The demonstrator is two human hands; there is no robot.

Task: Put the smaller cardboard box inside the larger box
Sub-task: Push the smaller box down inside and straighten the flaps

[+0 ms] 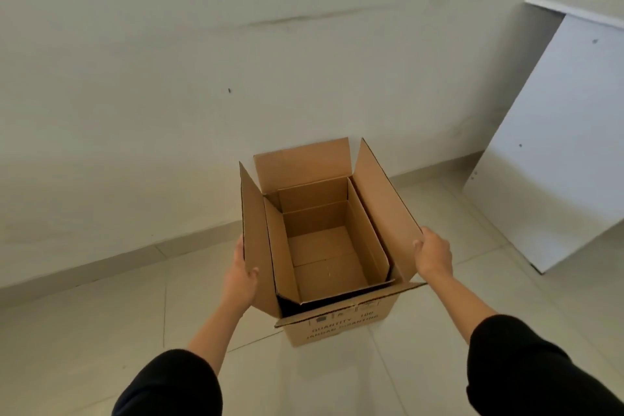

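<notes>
From the head view, the larger box (341, 322) stands on a pale tiled floor (101, 331) near the foot of a plain off-white wall (169, 61). A flat white panel (557, 145) leans against that wall well off to the right, apart from the boxes. Nothing lies between the camera and the boxes except the person's own forearms in dark sleeves (526, 358).

Both boxes are brown corrugated cardboard, matte and lightly creased, with straight rectangular walls. The larger one carries dark printed lettering on its near face (upside down from here, only partly legible), and its top flaps stand open and splay outward. The smaller box (324, 246) sits inside it, open-topped, its bare floor showing a seam across the middle. A narrow dark gap shows between the two boxes along the near and right edges.

The left hand (241, 275) reaches forward and grips the near part of the larger box's left flap, thumb on the inner face, the other fingers hidden behind the cardboard. The right hand (434, 255) holds the outer edge of the right flap, fingers curled narrowly over the edge, the wrist straight and the arm stretched forward.
</notes>
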